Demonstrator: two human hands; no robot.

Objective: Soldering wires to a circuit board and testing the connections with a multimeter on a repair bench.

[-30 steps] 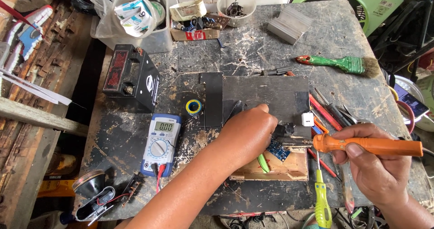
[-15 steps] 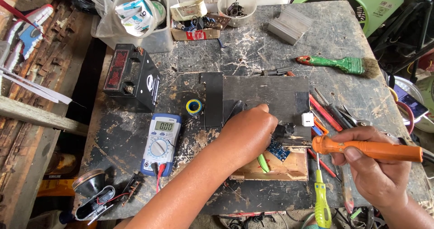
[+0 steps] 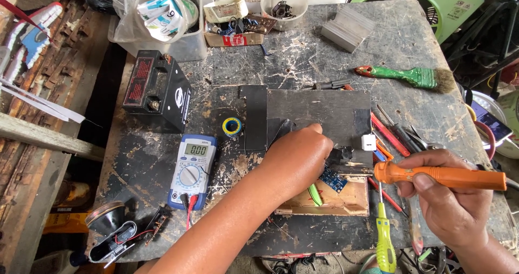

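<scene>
Head camera is looking down on a scarred worktop (image 3: 162, 160) where soldering work is under way. The right hand (image 3: 446, 198) is wrapping its grip tightly around an orange-handled soldering iron (image 3: 440, 176), holding it almost level with the tip end pointing left toward a small blue circuit board (image 3: 332, 181). The board is lying on a pale wooden block (image 3: 338, 201), just beside a black component (image 3: 340, 156). The left hand (image 3: 297, 163) is resting over the dark plate (image 3: 319, 111) with its fingers curled down; its grip seems pressed together on something small near the black component, though what it is pinching is hidden by the knuckles.

The step in hand looks like bringing the iron to a joint while the other hand is steadying the part. The next move probably calls for a steady, fine approach of the tip to the board, with the left fingers keeping clear of the hot end.

A multimeter (image 3: 192, 168) is lying well to the left, a yellow-green screwdriver (image 3: 385, 239) is lying below the iron, and a green brush (image 3: 411, 76) is sitting far back.
</scene>
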